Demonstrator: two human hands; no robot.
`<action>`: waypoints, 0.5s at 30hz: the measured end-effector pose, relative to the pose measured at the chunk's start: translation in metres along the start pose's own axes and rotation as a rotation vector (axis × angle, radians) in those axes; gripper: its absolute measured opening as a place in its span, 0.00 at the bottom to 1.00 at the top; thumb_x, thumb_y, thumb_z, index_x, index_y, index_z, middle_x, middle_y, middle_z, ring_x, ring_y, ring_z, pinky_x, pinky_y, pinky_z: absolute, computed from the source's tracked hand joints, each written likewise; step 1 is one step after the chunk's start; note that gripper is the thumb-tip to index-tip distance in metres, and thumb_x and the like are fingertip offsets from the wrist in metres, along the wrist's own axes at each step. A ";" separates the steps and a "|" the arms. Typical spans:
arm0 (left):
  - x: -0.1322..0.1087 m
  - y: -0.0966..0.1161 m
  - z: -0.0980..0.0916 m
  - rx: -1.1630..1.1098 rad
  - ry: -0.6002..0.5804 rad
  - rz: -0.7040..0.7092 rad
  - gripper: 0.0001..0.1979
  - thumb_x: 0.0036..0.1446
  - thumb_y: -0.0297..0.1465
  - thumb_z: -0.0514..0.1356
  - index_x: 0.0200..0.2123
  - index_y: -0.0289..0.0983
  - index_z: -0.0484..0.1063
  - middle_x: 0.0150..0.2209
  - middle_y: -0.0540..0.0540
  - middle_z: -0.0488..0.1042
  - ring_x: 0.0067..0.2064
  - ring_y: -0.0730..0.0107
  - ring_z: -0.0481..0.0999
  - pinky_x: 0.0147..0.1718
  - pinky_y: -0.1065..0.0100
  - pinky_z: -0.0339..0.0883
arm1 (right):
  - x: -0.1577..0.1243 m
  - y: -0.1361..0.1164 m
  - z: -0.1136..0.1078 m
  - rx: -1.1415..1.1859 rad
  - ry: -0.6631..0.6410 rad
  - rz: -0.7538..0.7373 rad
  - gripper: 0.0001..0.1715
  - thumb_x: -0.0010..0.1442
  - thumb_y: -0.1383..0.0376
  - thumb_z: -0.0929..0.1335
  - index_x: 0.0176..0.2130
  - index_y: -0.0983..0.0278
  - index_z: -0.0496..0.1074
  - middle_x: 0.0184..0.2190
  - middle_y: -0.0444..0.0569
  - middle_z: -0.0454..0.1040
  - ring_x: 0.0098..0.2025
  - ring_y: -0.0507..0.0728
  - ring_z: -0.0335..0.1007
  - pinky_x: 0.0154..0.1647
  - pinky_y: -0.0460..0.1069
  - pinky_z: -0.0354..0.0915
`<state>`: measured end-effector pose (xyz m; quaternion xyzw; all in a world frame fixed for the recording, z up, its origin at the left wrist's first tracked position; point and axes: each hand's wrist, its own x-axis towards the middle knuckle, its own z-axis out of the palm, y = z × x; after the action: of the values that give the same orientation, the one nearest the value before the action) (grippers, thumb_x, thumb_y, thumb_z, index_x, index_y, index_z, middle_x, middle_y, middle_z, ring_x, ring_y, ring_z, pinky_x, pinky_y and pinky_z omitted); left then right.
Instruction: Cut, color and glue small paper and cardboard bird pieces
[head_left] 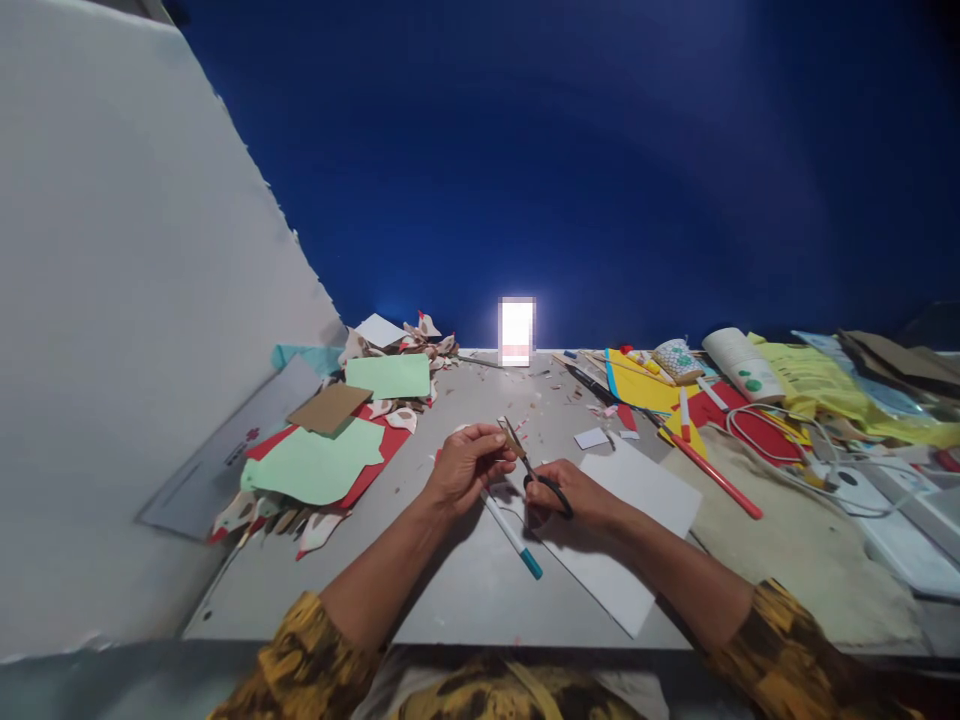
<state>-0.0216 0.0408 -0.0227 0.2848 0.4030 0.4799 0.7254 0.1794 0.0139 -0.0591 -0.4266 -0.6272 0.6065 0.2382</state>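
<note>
Crowding the tabletop on both sides, craft materials leave a middle strip for the person's hands. To the left, pale green papers lie with a brown card and red paper over a pile of cut-out pieces with red tips; a printed white sheet leans against the pale wall there. To the right, yellow paper, a red pen, two paper cups, one at each side of the other, and a looped white cable spread around and above a beige cloth. Small scraps are scattered toward the dark blue wall.

Closest to the work, a white marker with a teal cap lies slantwise below the gap between the hands, and a blank white sheet lies partly beneath the right forearm, so both occupy the space directly under the cutting.

The scissors have dark handles and slim blades pointing up and leftward, above the middle of the tabletop. The right hand grips them by the handles. Beside the blades, the left hand pinches a small, narrow brown piece between thumb and fingers; the blades overlap it in view, but whether they touch it cannot be told.
</note>
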 end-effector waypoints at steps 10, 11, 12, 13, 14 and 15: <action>-0.004 -0.005 0.002 0.154 0.081 0.183 0.14 0.41 0.31 0.74 0.29 0.34 0.75 0.23 0.46 0.78 0.23 0.71 0.77 0.27 0.69 0.74 | -0.003 -0.005 0.000 -0.074 0.011 0.005 0.28 0.52 0.47 0.76 0.21 0.66 0.68 0.18 0.43 0.66 0.23 0.49 0.59 0.23 0.45 0.55; -0.004 -0.005 0.003 0.157 0.087 0.183 0.14 0.40 0.31 0.74 0.29 0.34 0.74 0.23 0.46 0.78 0.23 0.70 0.77 0.27 0.69 0.74 | -0.002 -0.005 0.001 -0.086 0.018 0.008 0.28 0.52 0.47 0.76 0.21 0.66 0.68 0.18 0.43 0.65 0.23 0.49 0.59 0.23 0.45 0.55; -0.004 -0.005 0.003 0.158 0.093 0.181 0.14 0.40 0.31 0.75 0.28 0.34 0.74 0.22 0.47 0.78 0.23 0.70 0.77 0.27 0.69 0.74 | -0.002 -0.004 0.001 -0.096 0.027 0.007 0.28 0.52 0.47 0.76 0.21 0.66 0.68 0.18 0.42 0.65 0.23 0.49 0.58 0.23 0.45 0.54; -0.004 -0.005 0.003 0.156 0.100 0.180 0.14 0.40 0.31 0.75 0.28 0.34 0.74 0.22 0.47 0.77 0.23 0.71 0.77 0.27 0.69 0.74 | -0.001 -0.003 0.001 -0.107 0.036 0.004 0.28 0.52 0.48 0.76 0.21 0.66 0.68 0.17 0.42 0.64 0.22 0.49 0.57 0.22 0.45 0.53; -0.003 -0.005 0.003 0.153 0.105 0.180 0.14 0.40 0.31 0.75 0.28 0.34 0.74 0.22 0.47 0.77 0.23 0.71 0.77 0.27 0.69 0.74 | -0.001 -0.002 0.002 -0.117 0.044 0.001 0.28 0.52 0.48 0.76 0.21 0.66 0.67 0.17 0.42 0.63 0.22 0.49 0.56 0.22 0.45 0.52; -0.003 -0.005 0.003 0.150 0.109 0.180 0.14 0.40 0.31 0.75 0.27 0.33 0.74 0.22 0.47 0.77 0.23 0.71 0.77 0.27 0.69 0.74 | -0.001 -0.001 0.002 -0.129 0.054 0.001 0.27 0.52 0.49 0.76 0.21 0.65 0.67 0.17 0.41 0.62 0.22 0.48 0.55 0.22 0.45 0.52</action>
<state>-0.0172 0.0360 -0.0246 0.3467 0.4496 0.5262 0.6330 0.1778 0.0124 -0.0581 -0.4578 -0.6581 0.5532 0.2265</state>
